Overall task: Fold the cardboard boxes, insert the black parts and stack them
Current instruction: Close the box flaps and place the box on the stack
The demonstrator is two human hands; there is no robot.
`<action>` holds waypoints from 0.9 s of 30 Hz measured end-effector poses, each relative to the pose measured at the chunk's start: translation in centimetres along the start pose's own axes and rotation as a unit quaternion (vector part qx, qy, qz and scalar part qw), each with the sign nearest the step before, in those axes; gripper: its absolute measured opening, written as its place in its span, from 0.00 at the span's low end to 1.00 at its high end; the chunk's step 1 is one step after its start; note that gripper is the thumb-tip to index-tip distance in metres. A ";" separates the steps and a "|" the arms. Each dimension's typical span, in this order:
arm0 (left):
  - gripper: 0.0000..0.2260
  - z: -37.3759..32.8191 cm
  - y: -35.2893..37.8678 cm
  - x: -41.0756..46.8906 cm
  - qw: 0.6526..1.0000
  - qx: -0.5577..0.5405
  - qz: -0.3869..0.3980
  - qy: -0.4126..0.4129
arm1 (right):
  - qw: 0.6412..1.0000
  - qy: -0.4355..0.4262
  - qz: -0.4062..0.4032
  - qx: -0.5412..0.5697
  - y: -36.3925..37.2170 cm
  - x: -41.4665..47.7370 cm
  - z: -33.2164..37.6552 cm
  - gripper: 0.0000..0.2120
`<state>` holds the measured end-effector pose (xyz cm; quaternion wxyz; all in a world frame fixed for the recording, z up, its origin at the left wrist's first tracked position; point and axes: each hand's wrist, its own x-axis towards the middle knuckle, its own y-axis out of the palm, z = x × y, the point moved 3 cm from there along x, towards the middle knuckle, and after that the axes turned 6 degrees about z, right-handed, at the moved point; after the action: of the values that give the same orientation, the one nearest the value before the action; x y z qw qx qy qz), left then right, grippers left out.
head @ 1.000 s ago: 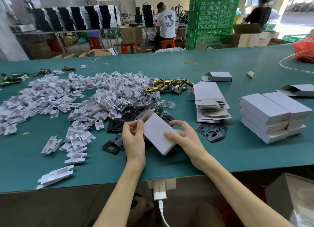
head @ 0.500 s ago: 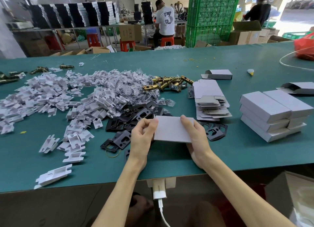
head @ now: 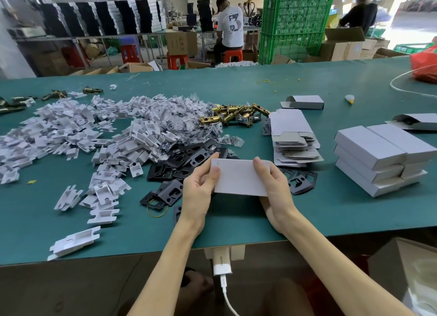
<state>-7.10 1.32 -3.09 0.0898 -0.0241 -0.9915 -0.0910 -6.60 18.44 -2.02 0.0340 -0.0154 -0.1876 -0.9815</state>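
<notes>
One box [head: 238, 178] — left hand [head: 198, 190], right hand [head: 276, 188]

The white rectangular cardboard box [head: 238, 177] looks matt and smooth. Beyond the grip, the gold cylindrical metal latches [head: 212, 119] gleam glossy

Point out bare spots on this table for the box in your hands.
Bare mat lies along the near edge in front of the stack of folded boxes, and far across beyond the brass latches. Also near-left, just right of the lone white insert. Crowded: the white insert pile, black plates, flat box blanks.
</notes>
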 end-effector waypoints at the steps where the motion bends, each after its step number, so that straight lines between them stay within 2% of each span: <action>1: 0.17 0.0 0.0 0.0 1.000 -0.001 -0.002 -0.003 | 1.000 -0.001 0.002 -0.001 0.0 0.0 0.0 0.12; 7: 0.11 -0.1 0.1 0.1 0.999 -0.037 -0.031 -0.022 | 1.000 -0.004 0.005 -0.019 0.1 0.0 -0.1 0.13; 18: 0.13 -0.1 -0.2 0.2 0.997 -0.068 -0.013 -0.020 | 0.997 0.001 0.033 -0.071 0.3 0.0 -0.4 0.18; 23: 0.15 -0.1 -0.2 0.3 0.997 -0.069 -0.009 -0.017 | 0.993 0.020 0.047 -0.107 0.5 0.1 -0.9 0.25; 27: 0.17 0.4 -0.4 0.4 0.999 -0.049 -0.003 -0.020 | 0.994 0.033 0.044 -0.094 0.5 0.1 -0.8 0.25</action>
<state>-7.63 1.04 -3.44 0.0686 -0.0275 -0.9875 -0.1391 -6.72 17.69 -2.59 0.0813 0.0061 -0.0924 -0.9924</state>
